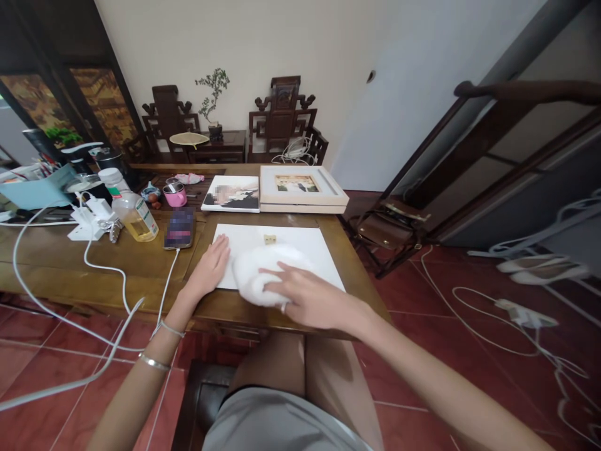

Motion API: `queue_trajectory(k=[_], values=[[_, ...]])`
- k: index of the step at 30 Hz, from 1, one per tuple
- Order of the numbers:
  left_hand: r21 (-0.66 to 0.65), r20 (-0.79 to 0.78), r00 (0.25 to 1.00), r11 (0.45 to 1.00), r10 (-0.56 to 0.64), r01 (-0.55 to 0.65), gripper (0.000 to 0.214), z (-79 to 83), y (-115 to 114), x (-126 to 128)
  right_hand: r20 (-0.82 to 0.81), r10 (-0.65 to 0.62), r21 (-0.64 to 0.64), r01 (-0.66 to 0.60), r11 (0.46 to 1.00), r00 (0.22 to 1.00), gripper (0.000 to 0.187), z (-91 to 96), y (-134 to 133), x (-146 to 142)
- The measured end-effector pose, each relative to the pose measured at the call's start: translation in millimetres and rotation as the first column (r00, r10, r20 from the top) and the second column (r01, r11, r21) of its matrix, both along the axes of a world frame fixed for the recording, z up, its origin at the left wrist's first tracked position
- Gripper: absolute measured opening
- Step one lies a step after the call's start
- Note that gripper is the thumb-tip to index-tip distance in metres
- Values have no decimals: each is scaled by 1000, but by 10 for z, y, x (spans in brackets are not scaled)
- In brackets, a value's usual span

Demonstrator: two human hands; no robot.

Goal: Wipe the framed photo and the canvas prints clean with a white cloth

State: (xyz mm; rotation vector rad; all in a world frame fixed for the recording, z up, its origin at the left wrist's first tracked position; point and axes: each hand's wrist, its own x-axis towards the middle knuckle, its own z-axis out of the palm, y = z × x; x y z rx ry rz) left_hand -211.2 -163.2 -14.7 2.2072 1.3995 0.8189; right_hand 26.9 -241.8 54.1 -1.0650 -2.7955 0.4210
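Observation:
A white sheet or board (pixel 323 250) lies near the table's front edge, with a loose clump of white fluffy stuffing (pixel 253 263) on top. My left hand (pixel 213 263) rests flat on the sheet's left edge, fingers stretched out and holding nothing. From the right, my right hand (pixel 300 291) reaches over the stuffing; its fingers are bent into the front of the clump. Some of those fingertips are hidden in the white fluff. Just behind the clump, a small yellowish piece with dark spots (pixel 270 239) sits on the sheet.
Behind the sheet are a photo panel (pixel 230 194) and a framed picture on a box (pixel 304 188). To the left stand a phone (pixel 179 228), an oil-coloured bottle (pixel 136 216), a pink cup (pixel 175 194) and a power strip (pixel 89 225) with white cables. A brown chair (pixel 399 207) is at right.

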Motion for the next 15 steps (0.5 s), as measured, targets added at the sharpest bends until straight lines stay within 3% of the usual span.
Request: queue_trajectory(k=[4, 8, 11, 15], values=[[31, -131, 991, 999, -31, 35, 50, -34, 19, -11, -14, -223, 52, 224, 973, 975, 41, -122, 391, 52], [56, -163, 986, 997, -34, 44, 49, -60, 39, -37, -139, -356, 67, 367, 928, 924, 34, -240, 948, -279], [75, -159, 987, 996, -33, 45, 49, -56, 44, -47, -168, -335, 48, 347, 937, 927, 34, -224, 1250, -651], [112, -154, 987, 992, -36, 54, 46, -29, 44, -41, -144, -244, 13, 248, 969, 959, 36, -187, 1374, -959]])
